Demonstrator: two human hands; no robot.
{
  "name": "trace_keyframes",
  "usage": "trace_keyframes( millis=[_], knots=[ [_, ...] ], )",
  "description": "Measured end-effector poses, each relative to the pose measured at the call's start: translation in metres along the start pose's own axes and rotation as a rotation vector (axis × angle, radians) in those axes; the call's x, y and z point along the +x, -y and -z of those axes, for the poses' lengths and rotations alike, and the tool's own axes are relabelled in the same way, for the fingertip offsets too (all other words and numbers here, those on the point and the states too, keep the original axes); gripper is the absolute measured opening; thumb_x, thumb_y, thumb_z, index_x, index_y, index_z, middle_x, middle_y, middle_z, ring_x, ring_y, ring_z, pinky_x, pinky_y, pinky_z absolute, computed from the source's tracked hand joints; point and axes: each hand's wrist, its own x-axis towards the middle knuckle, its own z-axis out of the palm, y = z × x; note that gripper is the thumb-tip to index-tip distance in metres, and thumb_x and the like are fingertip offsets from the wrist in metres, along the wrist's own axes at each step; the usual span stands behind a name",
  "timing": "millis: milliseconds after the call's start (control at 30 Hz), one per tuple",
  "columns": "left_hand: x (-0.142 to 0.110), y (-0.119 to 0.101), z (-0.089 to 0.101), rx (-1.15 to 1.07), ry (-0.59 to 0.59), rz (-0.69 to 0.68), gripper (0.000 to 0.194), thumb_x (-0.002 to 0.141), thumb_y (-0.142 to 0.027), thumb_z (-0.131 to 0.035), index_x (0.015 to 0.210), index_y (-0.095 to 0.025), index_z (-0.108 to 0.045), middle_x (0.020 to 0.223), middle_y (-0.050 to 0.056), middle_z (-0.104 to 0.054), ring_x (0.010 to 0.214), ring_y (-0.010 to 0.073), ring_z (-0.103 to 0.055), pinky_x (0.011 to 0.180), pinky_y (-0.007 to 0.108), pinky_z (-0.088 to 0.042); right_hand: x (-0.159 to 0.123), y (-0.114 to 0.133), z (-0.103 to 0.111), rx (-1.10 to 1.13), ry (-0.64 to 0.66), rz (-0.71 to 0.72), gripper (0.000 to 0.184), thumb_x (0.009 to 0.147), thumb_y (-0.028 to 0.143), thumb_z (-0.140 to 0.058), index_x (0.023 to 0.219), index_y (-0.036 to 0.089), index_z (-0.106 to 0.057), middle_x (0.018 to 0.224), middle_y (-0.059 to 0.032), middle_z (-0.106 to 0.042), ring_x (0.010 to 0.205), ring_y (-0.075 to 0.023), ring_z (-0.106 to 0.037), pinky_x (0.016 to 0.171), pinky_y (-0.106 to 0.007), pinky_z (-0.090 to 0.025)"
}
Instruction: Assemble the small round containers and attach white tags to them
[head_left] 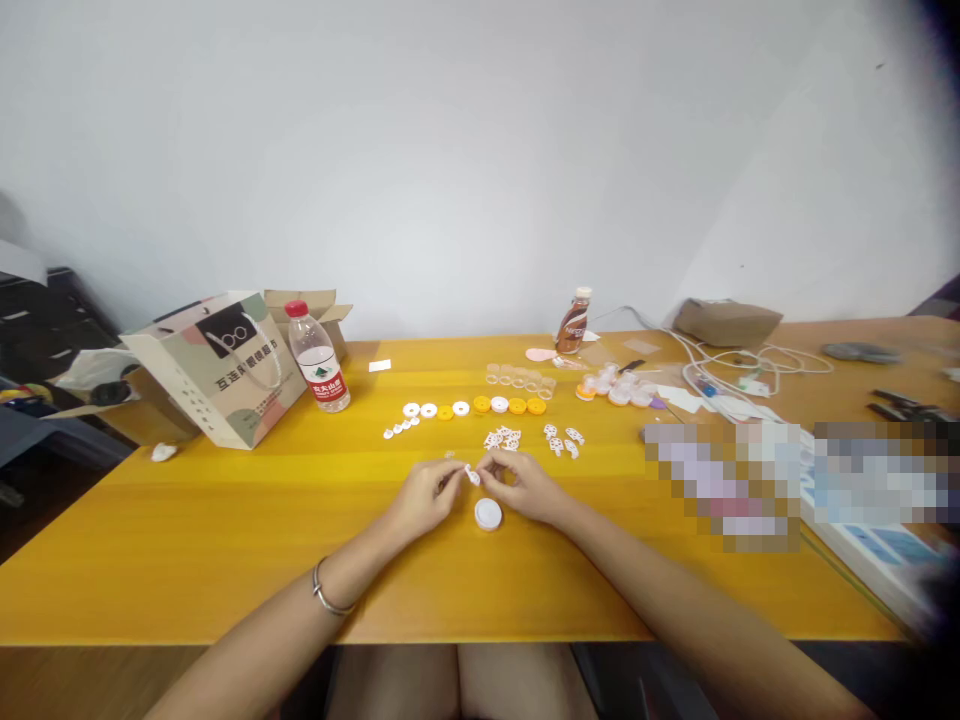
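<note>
Between my fingertips, over the middle of the table, is a small white openwork plastic piece [472, 476]. My left hand [429, 495] pinches its left side and my right hand [517, 483] grips it from the right. Just below lies a round white disc [488, 514], flat on the table. Beyond my hands sits a pile of similar white openwork pieces [502, 439], with several more pieces [563, 440] to its right. Farther back runs a row of white and yellow round parts [481, 405]. Small white pegged parts [401, 427] line up at the left, and clear plastic rings [520, 380] stand behind.
On the yellow table [225, 540], a paper bag [225, 370] and a water bottle [319, 360] stand at the left. A brown drink bottle [574, 322] is at the back. White cables [739, 360], capped clear parts [619, 385] and pliers [907, 408] lie to the right.
</note>
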Motion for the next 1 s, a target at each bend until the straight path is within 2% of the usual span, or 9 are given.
trace_keyframes(
  millis=[100,200,500,633,767,900,1000],
  knots=[
    [-0.001,0.000,-0.001,0.023,-0.056,0.032,0.025,0.084,-0.024,-0.041,0.081,-0.015,-0.064,0.066,0.002,-0.063,0.053,0.0101,-0.049,0.053,0.020,-0.035,0.000,-0.001,-0.002,0.033,-0.048,0.014,0.016,0.080,0.028,-0.048,0.081,0.016,-0.058,0.071,-0.0021,-0.059,0.064,-0.0114,-0.053,0.060,-0.023,-0.044],
    [-0.001,0.000,-0.001,0.021,-0.037,0.025,0.024,0.082,-0.022,-0.042,0.079,-0.015,-0.064,0.066,0.002,-0.063,0.053,0.0101,-0.049,0.053,0.020,-0.034,-0.001,0.000,-0.003,0.085,-0.075,0.026,0.017,0.079,0.031,-0.051,0.085,0.016,-0.057,0.077,-0.0035,-0.061,0.070,-0.0122,-0.055,0.066,-0.024,-0.046],
    [0.001,0.000,-0.001,-0.059,0.013,0.034,0.027,0.082,-0.025,-0.042,0.072,-0.013,-0.064,0.059,0.001,-0.058,0.052,0.0094,-0.044,0.050,0.019,-0.030,0.000,-0.007,-0.004,0.144,-0.066,-0.026,0.021,0.079,0.034,-0.050,0.072,0.016,-0.056,0.067,-0.0014,-0.058,0.064,-0.0118,-0.054,0.062,-0.024,-0.045],
    [0.001,-0.002,-0.001,-0.170,0.040,0.082,0.030,0.083,-0.029,-0.042,0.071,-0.012,-0.064,0.057,0.000,-0.055,0.052,0.0091,-0.044,0.049,0.019,-0.030,0.003,-0.008,-0.005,0.307,-0.062,-0.101,0.023,0.079,0.038,-0.051,0.072,0.016,-0.053,0.067,-0.0006,-0.057,0.061,-0.0109,-0.055,0.060,-0.025,-0.046],
    [0.002,0.002,-0.001,-0.352,0.109,0.173,0.032,0.083,-0.034,-0.042,0.076,-0.011,-0.063,0.057,0.000,-0.054,0.052,0.0091,-0.045,0.051,0.019,-0.033,0.004,-0.005,-0.005,0.399,-0.056,-0.142,0.022,0.079,0.039,-0.050,0.082,0.017,-0.052,0.066,0.0006,-0.057,0.058,-0.0101,-0.055,0.059,-0.025,-0.046],
    [0.004,0.010,-0.004,-0.420,0.115,0.198,0.031,0.082,-0.036,-0.044,0.073,-0.011,-0.061,0.057,0.000,-0.052,0.052,0.0087,-0.044,0.052,0.019,-0.035,0.001,-0.002,-0.003,0.331,-0.014,-0.039,0.030,0.076,0.035,-0.056,0.100,0.019,-0.051,0.076,-0.0013,-0.061,0.068,-0.0121,-0.058,0.067,-0.027,-0.047],
    [0.004,0.012,-0.006,-0.412,0.132,0.189,0.030,0.083,-0.034,-0.042,0.073,-0.012,-0.060,0.058,0.000,-0.053,0.054,0.0093,-0.046,0.053,0.019,-0.036,-0.001,-0.001,-0.003,0.173,-0.010,0.046,0.026,0.075,0.033,-0.058,0.097,0.018,-0.056,0.084,-0.0037,-0.063,0.074,-0.0133,-0.058,0.070,-0.027,-0.046]
  ],
)
